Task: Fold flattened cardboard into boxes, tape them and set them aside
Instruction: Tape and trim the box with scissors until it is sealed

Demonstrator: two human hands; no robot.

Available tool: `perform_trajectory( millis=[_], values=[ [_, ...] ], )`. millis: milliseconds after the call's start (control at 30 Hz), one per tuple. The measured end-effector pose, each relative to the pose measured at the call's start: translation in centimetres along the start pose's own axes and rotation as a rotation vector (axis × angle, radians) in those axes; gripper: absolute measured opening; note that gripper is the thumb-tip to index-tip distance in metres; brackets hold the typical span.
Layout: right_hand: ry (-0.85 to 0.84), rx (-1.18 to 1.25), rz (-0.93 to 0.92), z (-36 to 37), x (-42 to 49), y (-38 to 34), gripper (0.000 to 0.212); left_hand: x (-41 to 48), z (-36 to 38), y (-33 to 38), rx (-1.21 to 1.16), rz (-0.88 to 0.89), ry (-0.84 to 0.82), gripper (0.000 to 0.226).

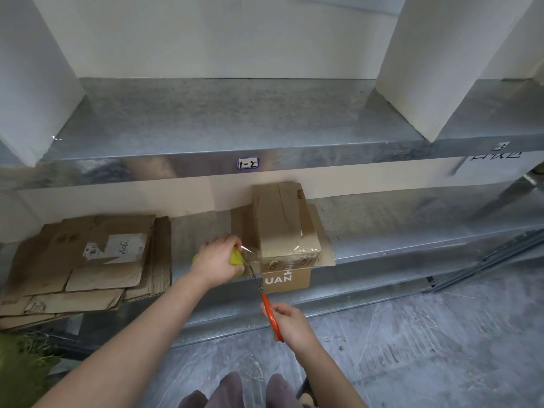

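Note:
A folded brown cardboard box (284, 231) stands on the lower metal shelf (397, 231), its front end hanging over the shelf edge, with clear tape across its top seam. My left hand (216, 259) grips a yellow tape roll (237, 257) just left of the box, and a strip of clear tape (250, 254) stretches from the roll to the box. My right hand (290, 320) holds orange-handled scissors (269, 307), whose blades reach up to the tape strip. A stack of flattened cardboard (88, 263) lies on the shelf at the left.
An upper metal shelf (235, 125) with a "1-2" label (248, 163) hangs over the box, with white panels standing on it. A flat cardboard sheet (323, 248) lies under the box. Grey floor is below, my feet at the bottom edge.

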State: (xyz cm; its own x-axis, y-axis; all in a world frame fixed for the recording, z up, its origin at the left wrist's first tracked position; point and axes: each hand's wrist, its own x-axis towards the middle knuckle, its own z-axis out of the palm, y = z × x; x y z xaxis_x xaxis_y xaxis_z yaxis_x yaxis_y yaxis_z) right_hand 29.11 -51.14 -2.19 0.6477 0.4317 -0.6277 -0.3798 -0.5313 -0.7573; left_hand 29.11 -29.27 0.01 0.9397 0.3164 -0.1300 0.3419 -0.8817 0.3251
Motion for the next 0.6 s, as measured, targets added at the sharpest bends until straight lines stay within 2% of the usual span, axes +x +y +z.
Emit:
perform_trajectory(
  millis=[100, 167, 233, 333, 433, 600],
  values=[
    [0.051, -0.123, -0.034, 0.0, 0.1, 0.9, 0.027, 0.1, -0.1, -0.3, -0.007, -0.008, -0.006, 0.042],
    [0.117, -0.292, -0.105, -0.4, 0.3, 1.8, 0.036, 0.0, -0.1, -0.3, -0.011, -0.006, -0.010, 0.043],
    [0.239, -0.563, -0.184, -1.4, 0.3, 2.5, 0.047, 0.0, -0.1, -0.3, -0.010, -0.008, -0.014, 0.042],
    [0.436, -0.837, -0.284, -4.4, -0.5, 2.7, 0.045, 0.0, -0.1, -0.2, -0.012, -0.015, -0.014, 0.041],
    [0.564, -0.926, -0.369, -8.6, -0.5, 2.9, 0.047, 0.0, -0.1, -0.1, -0.018, -0.025, -0.013, 0.040],
    [0.725, -0.913, -0.478, -16.4, 0.9, 2.8, 0.043, 0.2, 0.1, 0.1, -0.035, -0.067, -0.003, 0.042]
  ],
)
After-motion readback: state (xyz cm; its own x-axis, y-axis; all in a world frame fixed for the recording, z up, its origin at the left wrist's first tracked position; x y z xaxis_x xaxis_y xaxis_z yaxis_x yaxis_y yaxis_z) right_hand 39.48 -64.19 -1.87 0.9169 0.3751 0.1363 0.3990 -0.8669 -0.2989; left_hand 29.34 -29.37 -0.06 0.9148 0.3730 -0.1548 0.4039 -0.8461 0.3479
